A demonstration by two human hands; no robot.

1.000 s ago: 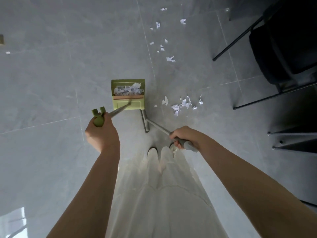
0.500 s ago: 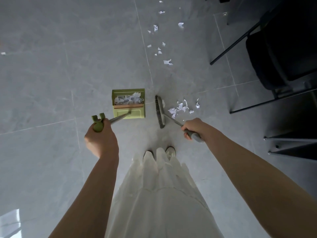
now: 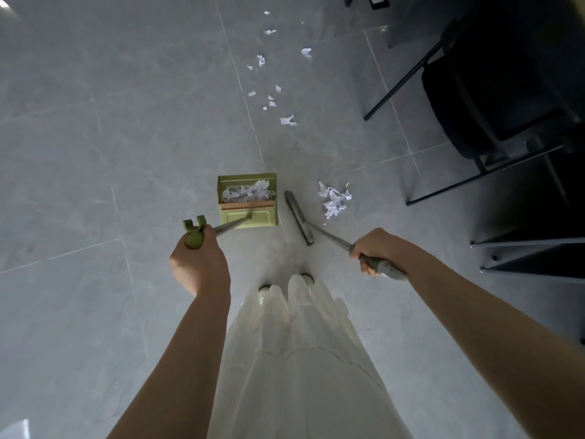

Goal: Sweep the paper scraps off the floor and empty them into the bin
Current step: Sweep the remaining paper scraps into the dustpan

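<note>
A small pile of paper scraps (image 3: 335, 199) is seen on the grey tiled floor (image 3: 95, 153), just to the right of the broom head (image 3: 299, 217) and apart from it. The broom head is set on the floor between this pile and the green dustpan (image 3: 247, 201), its long edge running away from the person. More torn paper is already held inside the dustpan, heaped against its far wall. A looser trail of scattered scraps (image 3: 275, 93) is spread farther up the floor, well apart from the pile, along a tile joint.

The broom's grey handle (image 3: 373, 259) is gripped by the right hand (image 3: 376, 248), the fingers being curled round it near its upper end. The dustpan's long metal shaft is held by the left hand (image 3: 199, 264), which is closed round the green grip (image 3: 193, 232) at the top; a forked clip is seen protruding above the fist.

Below the hands, a long white pleated skirt (image 3: 300, 359) is visible, with the toes of two light shoes (image 3: 285, 285) showing at its hem, just behind the broom head.

To the right, a black chair (image 3: 493, 99) with thin metal legs is placed near the pile, and the feet of other dark furniture (image 3: 531, 258) are seen beside it. No bin can be made out.
</note>
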